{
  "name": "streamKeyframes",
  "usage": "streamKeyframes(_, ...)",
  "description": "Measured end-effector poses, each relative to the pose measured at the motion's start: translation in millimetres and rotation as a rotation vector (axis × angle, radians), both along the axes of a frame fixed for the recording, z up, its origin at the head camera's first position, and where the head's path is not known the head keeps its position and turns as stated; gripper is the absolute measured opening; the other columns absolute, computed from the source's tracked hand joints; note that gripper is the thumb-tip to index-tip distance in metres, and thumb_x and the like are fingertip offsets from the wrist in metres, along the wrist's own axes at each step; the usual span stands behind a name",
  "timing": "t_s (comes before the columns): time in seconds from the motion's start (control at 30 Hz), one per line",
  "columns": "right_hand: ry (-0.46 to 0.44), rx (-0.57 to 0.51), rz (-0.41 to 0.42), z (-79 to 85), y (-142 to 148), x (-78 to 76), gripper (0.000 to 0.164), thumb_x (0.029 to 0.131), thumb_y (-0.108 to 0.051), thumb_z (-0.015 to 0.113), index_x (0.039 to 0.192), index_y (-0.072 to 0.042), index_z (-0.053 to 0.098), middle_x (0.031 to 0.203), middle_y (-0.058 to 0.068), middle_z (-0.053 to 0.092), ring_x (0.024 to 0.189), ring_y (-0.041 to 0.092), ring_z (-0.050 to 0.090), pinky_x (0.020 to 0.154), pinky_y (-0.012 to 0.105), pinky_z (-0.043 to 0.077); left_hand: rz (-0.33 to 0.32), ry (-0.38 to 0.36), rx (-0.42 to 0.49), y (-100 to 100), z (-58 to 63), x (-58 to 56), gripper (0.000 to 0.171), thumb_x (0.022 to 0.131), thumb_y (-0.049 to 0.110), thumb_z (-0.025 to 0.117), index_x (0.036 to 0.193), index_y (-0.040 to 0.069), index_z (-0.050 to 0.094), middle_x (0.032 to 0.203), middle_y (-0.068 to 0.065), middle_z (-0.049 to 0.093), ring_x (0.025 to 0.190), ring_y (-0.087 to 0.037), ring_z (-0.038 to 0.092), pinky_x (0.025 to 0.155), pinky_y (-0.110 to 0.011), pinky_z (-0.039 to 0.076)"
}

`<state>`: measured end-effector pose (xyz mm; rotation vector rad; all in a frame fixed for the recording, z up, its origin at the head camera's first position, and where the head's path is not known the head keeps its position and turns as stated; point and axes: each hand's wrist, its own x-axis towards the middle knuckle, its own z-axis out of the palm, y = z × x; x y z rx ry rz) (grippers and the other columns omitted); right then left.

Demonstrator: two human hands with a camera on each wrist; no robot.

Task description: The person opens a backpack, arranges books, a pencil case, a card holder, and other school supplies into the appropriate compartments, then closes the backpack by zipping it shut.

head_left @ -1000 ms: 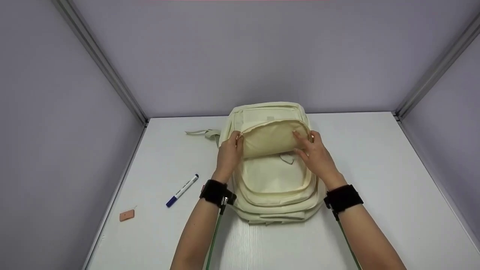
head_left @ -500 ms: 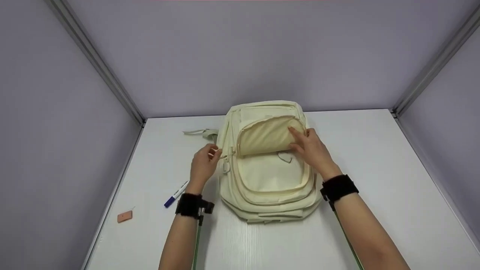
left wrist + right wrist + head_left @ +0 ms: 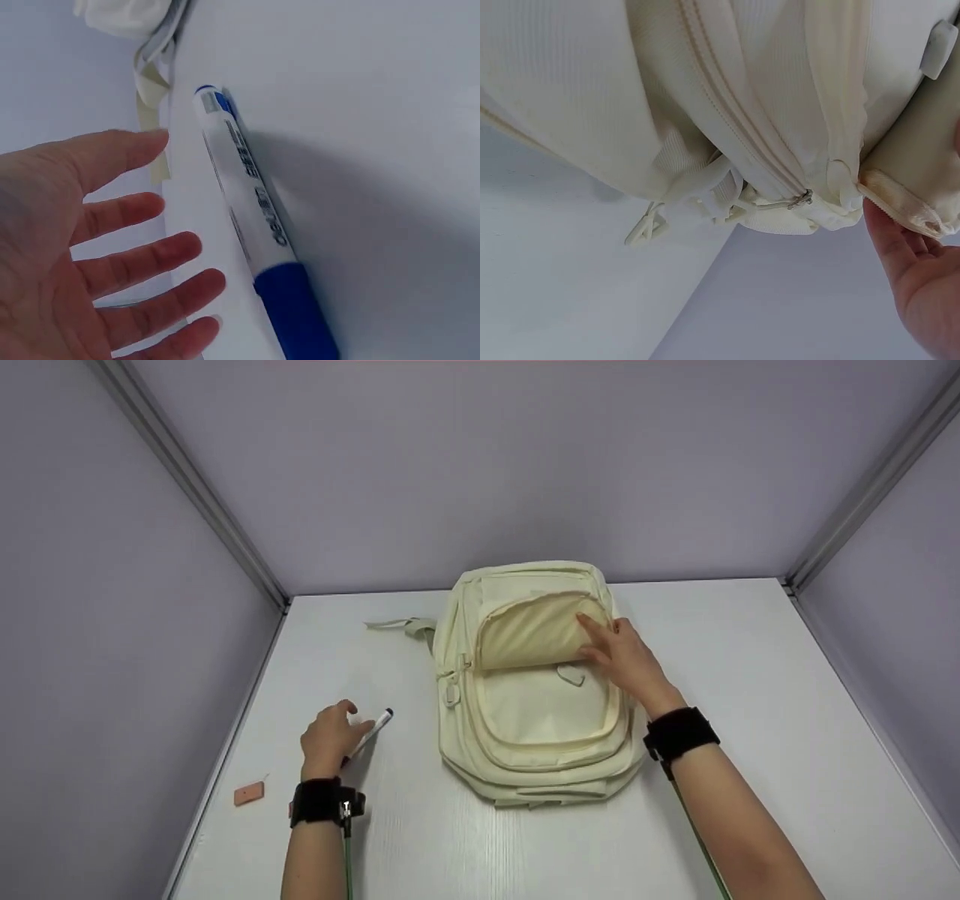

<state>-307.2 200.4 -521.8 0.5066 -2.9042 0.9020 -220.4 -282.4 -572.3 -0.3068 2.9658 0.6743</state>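
A cream backpack [image 3: 540, 712] lies on the white table, its front pocket unzipped and the pocket flap [image 3: 532, 634] folded up to show the lining. At the flap's right side my right hand [image 3: 634, 660] holds the zippered edge, fingers spread over the lining; the right wrist view shows the flap edge [image 3: 900, 206] against the fingers. To the left, my left hand [image 3: 328, 739] hovers over a whiteboard marker [image 3: 381, 721] with a white barrel and blue cap. In the left wrist view its fingers [image 3: 165, 251] are spread beside the marker [image 3: 244, 187], apart from it.
A small orange-brown rectangular block [image 3: 249, 793] with a thin string lies at the table's left. A strap [image 3: 416, 626] extends from the backpack's upper left. Pale partition walls [image 3: 525, 472] stand behind and at both sides of the table [image 3: 750, 675].
My left hand has let go of the flap's left side and moved left and down to the marker. The right hand stays at the flap, whose left side has sagged slightly.
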Motion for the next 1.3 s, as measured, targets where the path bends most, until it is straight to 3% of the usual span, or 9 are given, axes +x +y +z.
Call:
streamKeyframes(0.17,0.012,-0.002,0.006,-0.1,2,-0.8,0.064,0.094,-0.035,0.064,0.152,-0.031,0.038,0.112,0.02,0.041,0.09,0.031,0.046,0.085,0.051,0.044,-0.007,-0.108,-0.035,-9,-1.9,12.7,0.06,0.081,0.041,0.078,0.118,-0.003,0.063,0.1,-0.023,0.066,0.073,-0.03,0.062,0.061,-0.047,0.05)
streamKeyframes(0.4,0.009,-0.001,0.017,-0.9,5,-0.4,0.062,0.095,-0.034,0.063,0.151,-0.029,0.039,0.108,0.018,0.042,0.086,0.029,0.045,0.082,0.048,0.044,-0.009,-0.177,-0.02,-19,2.3,22.8,0.062,0.07,0.026,0.087,0.119,-0.002,0.062,0.101,-0.021,0.065,0.079,-0.033,0.061,0.066,-0.05,0.049)
streamKeyframes(0.5,0.008,-0.005,0.019,-1.4,5,0.0,0.061,0.095,-0.034,0.063,0.151,-0.029,0.04,0.109,0.02,0.043,0.087,0.029,0.047,0.083,0.049,0.045,-0.007,-0.193,-0.011,-22,4.0,26.4,0.055,0.067,0.015,0.088,0.113,-0.002,0.064,0.096,-0.017,0.065,0.077,-0.031,0.061,0.064,-0.049,0.049)
streamKeyframes(0.63,0.014,-0.01,0.022,-2.1,6,-1.3,0.062,0.094,-0.035,0.064,0.151,-0.028,0.041,0.106,0.019,0.044,0.086,0.029,0.046,0.083,0.049,0.044,-0.012,-0.203,-0.008,-23,3.7,28.6,0.032,0.067,0.006,0.084,0.094,-0.002,0.07,0.082,-0.011,0.066,0.07,-0.028,0.061,0.06,-0.047,0.05)
streamKeyframes(0.8,0.001,-0.017,0.02,-2.8,7,-2.4,0.063,0.093,-0.036,0.065,0.15,-0.027,0.041,0.1,0.015,0.044,0.085,0.028,0.043,0.083,0.048,0.041,-0.032,-0.205,-0.02,-22,3.1,27.0,0.016,0.073,0.005,0.08,0.084,-0.001,0.071,0.072,-0.008,0.065,0.064,-0.025,0.061,0.058,-0.045,0.049)
streamKeyframes(1.07,-0.065,-0.026,0.014,-3.2,8,-2.3,0.062,0.094,-0.039,0.062,0.151,-0.031,0.038,0.109,0.018,0.046,0.096,0.03,0.047,0.093,0.051,0.04,-0.019,-0.154,0.081,-14,3.8,18.9,0.018,0.085,0.01,0.071,0.095,-0.005,0.072,0.08,-0.012,0.068,0.07,-0.026,0.063,0.062,-0.044,0.051)
streamKeyframes(1.3,-0.076,-0.018,0.015,-2.5,9,-1.9,0.063,0.095,-0.039,0.062,0.152,-0.03,0.038,0.11,0.019,0.047,0.097,0.031,0.048,0.094,0.052,0.04,0.041,0.049,0.156,-3,9.6,7.8,0.02,0.093,0.008,0.063,0.1,-0.01,0.071,0.09,-0.022,0.069,0.074,-0.03,0.064,0.066,-0.046,0.051)
